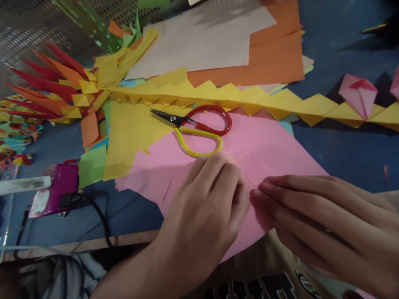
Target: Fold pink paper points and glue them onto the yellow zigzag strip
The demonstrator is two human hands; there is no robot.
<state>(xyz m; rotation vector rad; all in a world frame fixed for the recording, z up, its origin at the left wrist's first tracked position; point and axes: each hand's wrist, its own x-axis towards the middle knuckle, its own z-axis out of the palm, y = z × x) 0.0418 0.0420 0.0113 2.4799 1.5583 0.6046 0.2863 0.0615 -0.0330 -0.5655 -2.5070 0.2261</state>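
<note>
Pink paper (268, 141) lies in front of me, partly over yellow sheets. My left hand (212, 195) is curled closed on it, its pinched fingertips hidden behind the knuckles. Close beside it, my right hand (324, 220) has its fingers pressed together, with the tips closed on the pink paper. Whether a smaller pink piece lies between the two hands, I cannot tell. Scissors (177, 120) with one red and one yellow handle rest on the paper just beyond my left knuckles, blades pointing left.
A long folded yellow paper strip (262, 99) crosses the table, with red and orange paper spikes (52, 83) at its left end. A folded pink flower (358, 93) sits on it. White (199, 41) and orange sheets (277, 54) lie behind; a purple box (64, 182) with cables stands left.
</note>
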